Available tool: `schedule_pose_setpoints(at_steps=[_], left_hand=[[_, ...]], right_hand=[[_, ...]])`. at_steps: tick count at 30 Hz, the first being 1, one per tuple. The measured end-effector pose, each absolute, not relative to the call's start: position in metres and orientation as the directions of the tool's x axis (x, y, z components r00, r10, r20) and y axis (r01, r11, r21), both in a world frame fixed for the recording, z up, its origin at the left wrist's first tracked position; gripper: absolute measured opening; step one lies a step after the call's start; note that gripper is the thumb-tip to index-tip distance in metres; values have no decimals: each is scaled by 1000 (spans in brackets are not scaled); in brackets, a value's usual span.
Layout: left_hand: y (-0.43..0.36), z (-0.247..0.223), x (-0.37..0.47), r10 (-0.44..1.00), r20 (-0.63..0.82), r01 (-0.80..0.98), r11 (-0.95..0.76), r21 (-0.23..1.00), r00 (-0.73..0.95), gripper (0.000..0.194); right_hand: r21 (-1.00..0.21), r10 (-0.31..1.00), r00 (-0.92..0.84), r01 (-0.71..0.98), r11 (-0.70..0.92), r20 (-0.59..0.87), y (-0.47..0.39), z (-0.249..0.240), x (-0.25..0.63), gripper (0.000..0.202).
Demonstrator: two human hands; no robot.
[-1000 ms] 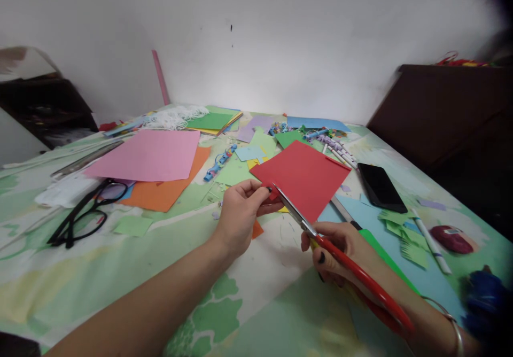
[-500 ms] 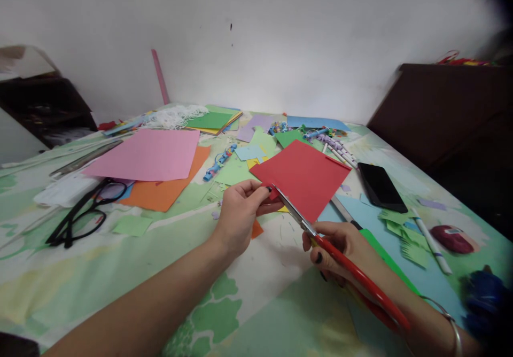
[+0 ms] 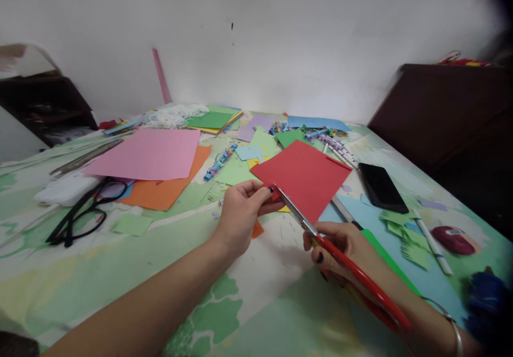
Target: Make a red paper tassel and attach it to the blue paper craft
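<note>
Between the thumb and fingers of my left hand (image 3: 242, 215) is a small piece of red paper, at the near left corner of a large red sheet (image 3: 304, 175). Whether the piece and the sheet are joined cannot be made out. My right hand (image 3: 340, 250) is closed around red-handled scissors (image 3: 360, 274). Their metal blades point up and left, with the tips at the small red piece beside my left thumb. The large red sheet lies on the table over green and yellow paper pieces.
Pink paper (image 3: 150, 154), orange paper (image 3: 166, 188) and black glasses (image 3: 84, 212) lie at the left. A phone (image 3: 382, 187), a white pen (image 3: 435, 245), green fringed scraps (image 3: 414, 247) and a green cutter (image 3: 388, 261) are at the right. White string (image 3: 176, 115) lies behind.
</note>
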State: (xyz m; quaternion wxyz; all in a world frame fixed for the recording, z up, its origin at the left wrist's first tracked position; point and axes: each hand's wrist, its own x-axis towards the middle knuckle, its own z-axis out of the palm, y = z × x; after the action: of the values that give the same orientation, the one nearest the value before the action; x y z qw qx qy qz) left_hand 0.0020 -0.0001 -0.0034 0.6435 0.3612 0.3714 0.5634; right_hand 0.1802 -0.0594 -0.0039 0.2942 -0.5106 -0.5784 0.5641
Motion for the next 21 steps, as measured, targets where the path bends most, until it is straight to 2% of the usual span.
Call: schedule_pose_setpoints(at_steps=[12, 21], left_hand=[[0, -5, 2, 993, -72, -448, 106, 888, 92, 11], [-1, -4, 1, 993, -60, -466, 100, 879, 98, 12]], right_hand=[[-951, 921, -308, 266, -157, -238, -59, -6, 183, 46], [-966, 910, -368, 233, -110, -192, -58, -5, 184, 56]])
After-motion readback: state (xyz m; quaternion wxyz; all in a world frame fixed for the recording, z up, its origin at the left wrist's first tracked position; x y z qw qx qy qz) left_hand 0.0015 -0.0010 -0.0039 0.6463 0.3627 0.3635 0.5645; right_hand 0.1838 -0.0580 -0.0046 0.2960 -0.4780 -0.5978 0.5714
